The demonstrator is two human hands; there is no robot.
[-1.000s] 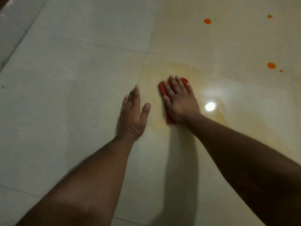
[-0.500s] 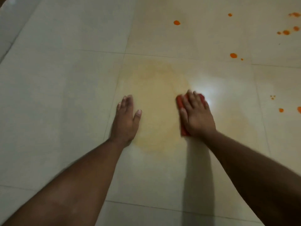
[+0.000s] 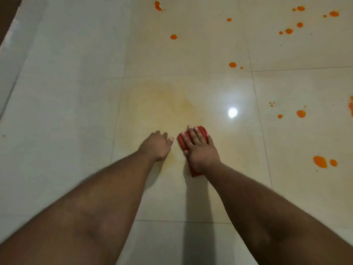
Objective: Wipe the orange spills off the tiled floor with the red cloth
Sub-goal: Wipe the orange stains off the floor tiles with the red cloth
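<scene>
My right hand [image 3: 200,150] lies flat with straight fingers on the folded red cloth [image 3: 194,172], pressing it to the tiled floor [image 3: 57,111]. Red edges of the cloth show past my fingertips and behind my wrist. My left hand [image 3: 157,145] rests on the tile just left of the cloth, its fingers mostly hidden behind the knuckles. A pale yellow smear [image 3: 172,104] spreads over the tile ahead of both hands. Orange spills dot the floor: one drop [image 3: 173,37] far ahead, another [image 3: 232,64] ahead right, and a large blot [image 3: 320,161] at the right.
Several more orange drops [image 3: 300,113] lie scattered across the right-hand tiles and the far right corner [image 3: 334,13]. A bright light reflection [image 3: 232,112] shines on the glossy tile. A dark edge [image 3: 7,20] borders the floor at the top left.
My right hand has slid the cloth left and closer to my body, beside my left hand. My view has tilted, bringing more orange drops into sight on the right.
</scene>
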